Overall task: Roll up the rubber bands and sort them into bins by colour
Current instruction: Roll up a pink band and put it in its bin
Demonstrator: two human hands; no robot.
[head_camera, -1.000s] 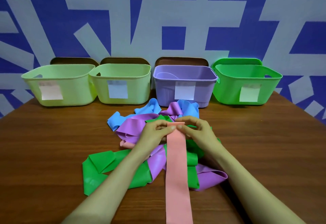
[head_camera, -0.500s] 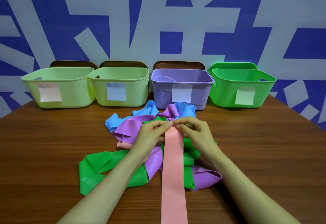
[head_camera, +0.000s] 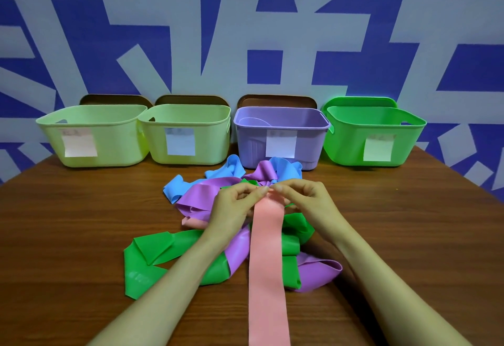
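Pink band [head_camera: 268, 264] runs from the near table [head_camera: 68, 236] edge up over the heap [head_camera: 201, 198] of green, purple and blue bands mid-table. Left hand [head_camera: 234, 209] and right hand [head_camera: 308, 201] both pinch its far end, fingertips curled, nearly meeting. Broad wood shows either side of the heap. Along the far edge stand the left pale bin [head_camera: 92, 138], second pale bin [head_camera: 188, 133], purple bin [head_camera: 281, 133] and green bin [head_camera: 373, 133], each labelled. Contents cannot be made out.

a single wide-angle view from the person's head looks forward and down, close over the counter [head_camera: 68, 236], facing the row of bins [head_camera: 212, 138] against the patterned wall [head_camera: 163, 32].
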